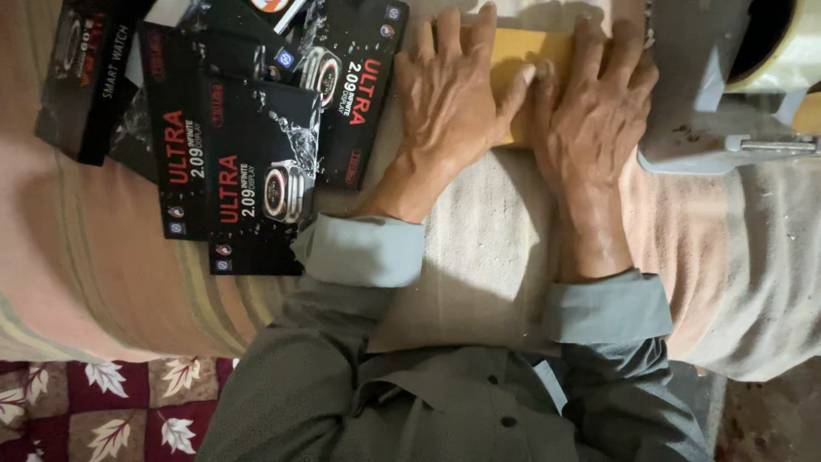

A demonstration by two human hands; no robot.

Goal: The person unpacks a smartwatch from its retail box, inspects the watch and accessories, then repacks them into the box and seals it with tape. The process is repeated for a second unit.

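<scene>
Both hands flat, fingers spread, gripping nothing: left hand (449, 94) and right hand (590, 107) press yellow packet (519, 51). Black boxes (248, 137) crowd left edge; tape dispenser (727, 94) right.

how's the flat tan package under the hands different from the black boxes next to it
The flat tan package is plain and single, pinned under the left hand and right hand. The black printed boxes are several, overlapping in a loose pile, untouched. Both lie on the striped cloth.
</scene>
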